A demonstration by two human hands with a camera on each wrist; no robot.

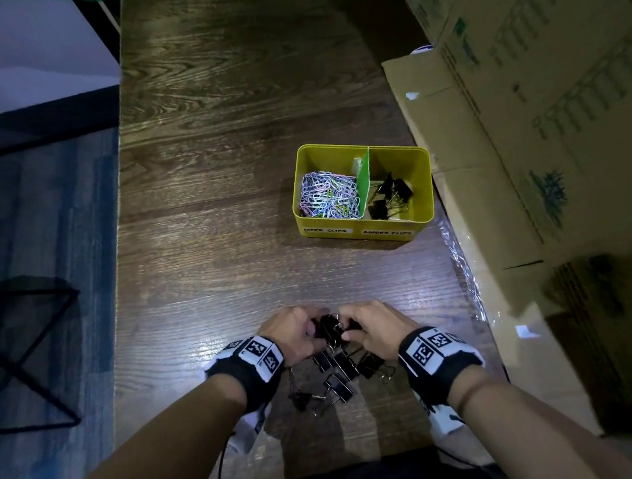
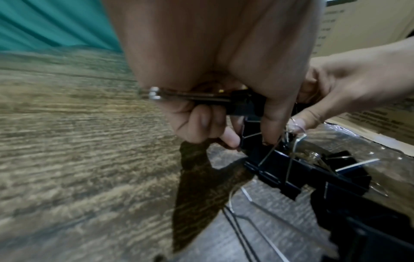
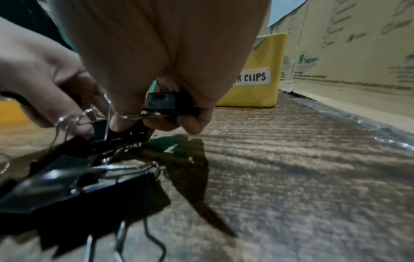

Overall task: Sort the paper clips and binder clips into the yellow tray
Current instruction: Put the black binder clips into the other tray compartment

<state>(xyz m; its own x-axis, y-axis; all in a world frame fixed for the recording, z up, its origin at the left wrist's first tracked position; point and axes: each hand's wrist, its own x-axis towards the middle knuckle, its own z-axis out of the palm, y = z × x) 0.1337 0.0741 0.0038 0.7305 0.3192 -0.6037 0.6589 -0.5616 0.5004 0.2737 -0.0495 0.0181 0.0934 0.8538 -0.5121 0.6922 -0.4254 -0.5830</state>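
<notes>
A loose heap of black binder clips [image 1: 339, 373] with silver wire handles lies at the near edge of the dark wood-grain counter [image 1: 245, 125], some tangled together by their handles. The left hand [image 1: 294, 332] sits at the heap's 11 o'clock, its fingers curled round one black clip [image 2: 243, 103] whose wire handle pokes out past the palm. The right hand [image 1: 375, 329] sits at the heap's 1 o'clock, fingers likewise curled round another clip [image 3: 167, 102]. The two hands nearly touch above the pile.

Well apart, toward 1 o'clock from the hands, stands the yellow tray [image 1: 423, 179], split by a green divider [image 1: 364, 183]. Its left compartment holds pastel paper clips [image 1: 326, 195]; its right one holds a few black binder clips [image 1: 390, 195]. White handwritten labels [image 1: 327, 231] mark the near wall. Cardboard boxes [image 1: 533, 98] line the counter's right side.
</notes>
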